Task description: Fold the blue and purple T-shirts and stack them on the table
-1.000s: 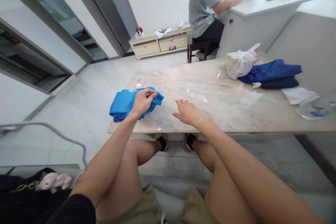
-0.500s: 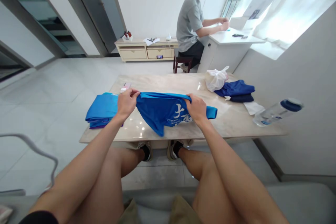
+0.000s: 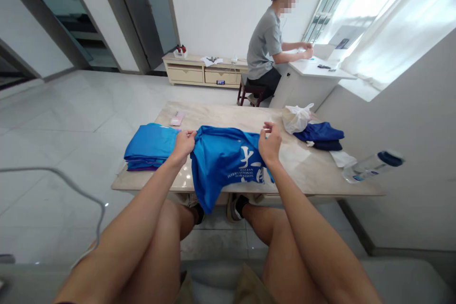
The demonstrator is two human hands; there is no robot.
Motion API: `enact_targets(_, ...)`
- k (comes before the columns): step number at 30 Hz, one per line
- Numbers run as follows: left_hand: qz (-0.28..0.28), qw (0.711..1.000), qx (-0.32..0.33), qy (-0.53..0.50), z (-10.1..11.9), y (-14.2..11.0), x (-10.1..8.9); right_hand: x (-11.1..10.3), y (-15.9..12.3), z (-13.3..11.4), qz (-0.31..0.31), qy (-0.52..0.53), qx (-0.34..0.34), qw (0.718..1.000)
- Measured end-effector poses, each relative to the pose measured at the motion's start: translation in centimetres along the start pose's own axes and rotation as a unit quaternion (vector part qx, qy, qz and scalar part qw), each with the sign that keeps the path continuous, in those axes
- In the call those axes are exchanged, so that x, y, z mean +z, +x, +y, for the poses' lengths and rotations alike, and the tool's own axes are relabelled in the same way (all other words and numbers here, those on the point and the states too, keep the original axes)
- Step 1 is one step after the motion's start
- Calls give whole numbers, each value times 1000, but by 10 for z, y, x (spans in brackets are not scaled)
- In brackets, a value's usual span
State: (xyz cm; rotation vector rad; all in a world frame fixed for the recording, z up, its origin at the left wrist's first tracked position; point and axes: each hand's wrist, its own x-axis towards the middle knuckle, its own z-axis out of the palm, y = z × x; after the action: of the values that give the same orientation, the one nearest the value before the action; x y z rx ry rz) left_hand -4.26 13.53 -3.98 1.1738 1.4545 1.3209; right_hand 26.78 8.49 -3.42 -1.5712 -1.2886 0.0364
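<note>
A blue T-shirt (image 3: 223, 152) with white lettering lies partly folded on the marble-topped table (image 3: 309, 180). Its lower left part hangs over the front edge. My left hand (image 3: 184, 145) pinches the shirt's upper left corner. At the shirt's right edge is my right hand (image 3: 270, 143), its fingers loosely apart and its inner side against the cloth. Left of the shirt sits a stack of folded blue clothes (image 3: 149, 145), with a purple layer at the bottom. A small pink object (image 3: 177, 118), possibly a phone, rests behind that stack.
On the table's right are a white plastic bag (image 3: 298, 118), dark blue folded clothing (image 3: 322, 134), white paper (image 3: 342, 158) and a tilted-looking clear water bottle (image 3: 370, 167). A person in grey (image 3: 265, 40) sits at a white desk beyond. A low cabinet (image 3: 185, 75) lines the wall.
The shirt has come down and toward me, its front now spread flatter with more lettering showing. My right hand's fingers have loosened from its top edge; my left hand still grips.
</note>
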Motion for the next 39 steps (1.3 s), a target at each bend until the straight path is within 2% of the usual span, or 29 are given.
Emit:
enact_targets(1,2,999,-24,21,-5,1,4,5,0,0,-12,-12,12,1000)
enact_targets(2,-2,998,-40,38,-8,1,9,10,-1,0,-53,-22,13,998)
enact_targets(3,-14,998,-49,42,-9,-1,15,16,-5,0,-122,-27,2,992)
enact_targets(4,-34,998,-54,29,-9,-3,20,22,-10,-2,-207,-28,-19,978)
enact_targets(6,-85,994,-60,-26,-4,-9,31,36,-24,-8,-359,-27,-74,930)
enact_targets(8,-145,982,-70,-97,6,-14,37,49,-36,-17,-429,-53,-117,894)
enact_targets(11,-188,956,-88,-206,23,-17,35,63,-43,-34,-421,-120,-140,888)
enact_targets(13,-174,945,-89,-263,32,-16,25,66,-38,-40,-398,-136,-141,896)
enact_targets(15,-137,948,-80,-277,34,-13,9,67,-33,-40,-393,-126,-137,901)
enact_targets(19,-25,989,-3,-147,21,-9,-26,66,-36,-28,-435,-78,-88,893)
enact_targets(20,-15,994,12,-105,16,-10,-32,67,-41,-24,-445,-61,-77,890)
enact_targets(21,-22,997,16,-69,12,-11,-37,68,-46,-22,-453,-43,-73,887)
enact_targets(23,-73,997,4,-23,7,-14,-39,72,-55,-23,-458,-10,-93,884)
enact_targets(25,-133,991,1,-6,7,-19,-34,76,-60,-30,-444,-2,-124,888)
enact_targets(27,-165,986,15,-17,11,-25,-22,79,-58,-42,-428,-10,-112,897)
enact_targets(30,-170,984,24,-55,18,-32,-1,77,-48,-58,-422,-9,-72,904)
enact_targets(33,-166,983,-6,-81,22,-40,20,71,-41,-66,-446,17,-115,887)
enact_targets(36,-176,979,-41,-98,23,-49,40,64,-40,-65,-476,21,-142,868)
enact_targets(39,-203,967,-55,-145,29,-58,51,54,-37,-58,-465,-2,-117,878)
